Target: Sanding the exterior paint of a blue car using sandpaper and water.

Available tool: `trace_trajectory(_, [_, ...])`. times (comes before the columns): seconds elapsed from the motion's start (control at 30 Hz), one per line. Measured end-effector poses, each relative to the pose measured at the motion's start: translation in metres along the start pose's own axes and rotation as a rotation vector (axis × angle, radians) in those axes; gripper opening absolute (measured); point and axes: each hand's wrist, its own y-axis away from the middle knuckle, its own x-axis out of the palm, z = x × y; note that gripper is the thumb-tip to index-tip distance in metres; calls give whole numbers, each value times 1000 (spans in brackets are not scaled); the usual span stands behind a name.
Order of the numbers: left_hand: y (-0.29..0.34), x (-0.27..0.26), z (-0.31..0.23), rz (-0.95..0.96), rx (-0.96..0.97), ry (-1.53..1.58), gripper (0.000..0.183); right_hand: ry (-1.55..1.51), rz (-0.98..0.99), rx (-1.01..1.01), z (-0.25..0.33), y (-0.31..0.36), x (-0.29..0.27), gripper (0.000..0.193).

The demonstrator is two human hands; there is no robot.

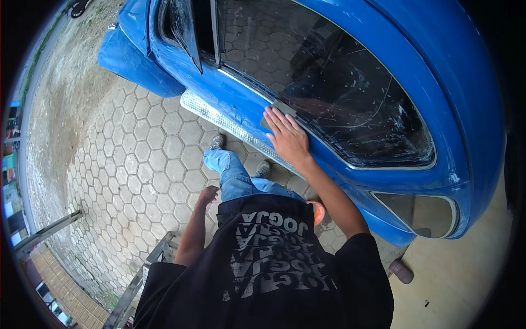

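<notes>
My right hand (288, 138) lies flat on the blue car (244, 104), just below the edge of its side window (329, 82). The fingers are stretched out and close together. A thin greyish flat piece (266, 122) shows at the edge of these fingers; I cannot tell what it is. Whitish smears and scratches mark the dark glass and the blue paint. My left hand (208, 195) hangs low by my left side, over the paving. Its fingers are loosely bent and apart, and nothing shows in them.
A silvery textured running board (230, 123) runs along the car's lower side. Hexagonal paving (131, 148) covers the ground to my left. An orange round thing (318, 211) is partly hidden by my body. A metal frame (156, 255) stands behind my left arm. A dark brownish object (401, 271) lies at the lower right.
</notes>
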Motion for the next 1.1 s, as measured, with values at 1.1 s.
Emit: trace_trajectory(1.1, [-58, -103, 85, -358, -89, 256, 52, 249, 367, 0, 39, -110, 5, 67])
